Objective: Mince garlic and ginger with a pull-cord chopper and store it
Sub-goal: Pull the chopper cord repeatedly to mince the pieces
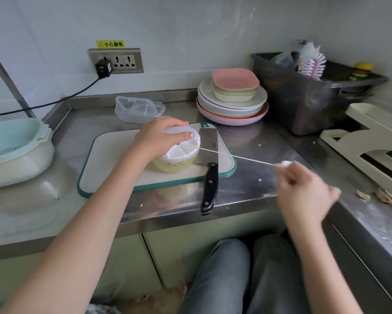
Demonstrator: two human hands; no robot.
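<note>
On the steel counter (247,141), the chopper (179,155) stands on the cutting board (113,159) beside the cleaver (209,155); your left hand (158,138) grips its lid while your right hand (303,189) pinches the handle (286,163) of the taut cord (235,156).

My pull-cord chopper (179,152) stands upright on a white cutting board (113,164) on the desk. Its white lid is closed; the clear bowl below shows pale yellow-green mince. A thin white cord (235,157) stretches taut from the lid out to the right, ending in a small white handle (286,163). A clear empty storage box (138,109) sits behind the board.
</note>
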